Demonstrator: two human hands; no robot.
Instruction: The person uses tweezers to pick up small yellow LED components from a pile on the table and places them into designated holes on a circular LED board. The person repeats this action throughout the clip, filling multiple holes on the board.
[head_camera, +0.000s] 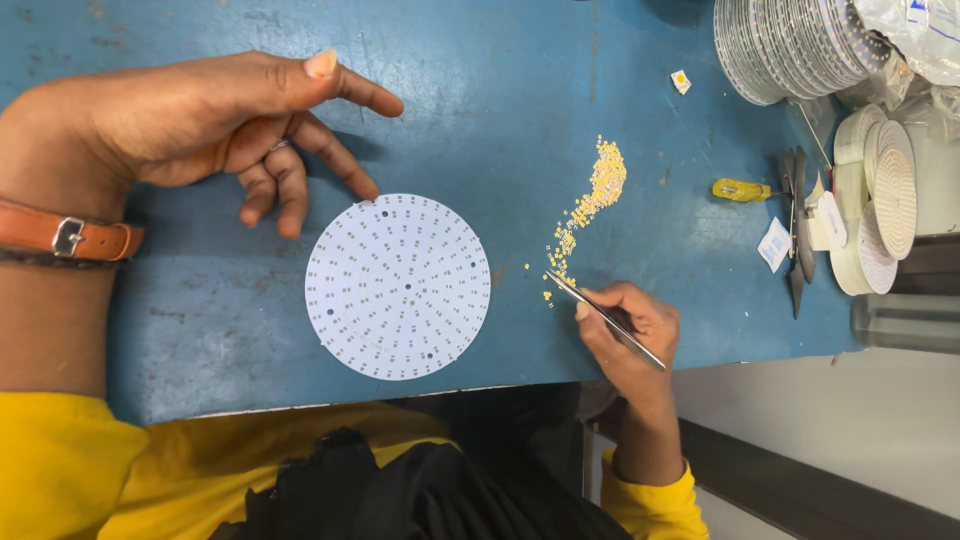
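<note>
Blue, scuffed worktop (500, 90). White round board (398, 287) flat near its front edge. Left hand (200, 120) just beyond, loosely curled, empty, fingertips at board's far rim. Right hand (625, 330) pinching tweezers (605, 318), tips at yellow chips (590, 205) strewn right of board. Stacked discs (790, 45) and tape reels (875, 200) far right. Pale floor below table edge.

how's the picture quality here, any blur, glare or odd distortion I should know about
Head view: even light, no harsh glare on the white round board. The left hand looms large and stretched near the lens and throws a soft shadow on the blue table. The tweezers in the right hand are sharp; the yellow chips slightly soft.
</note>
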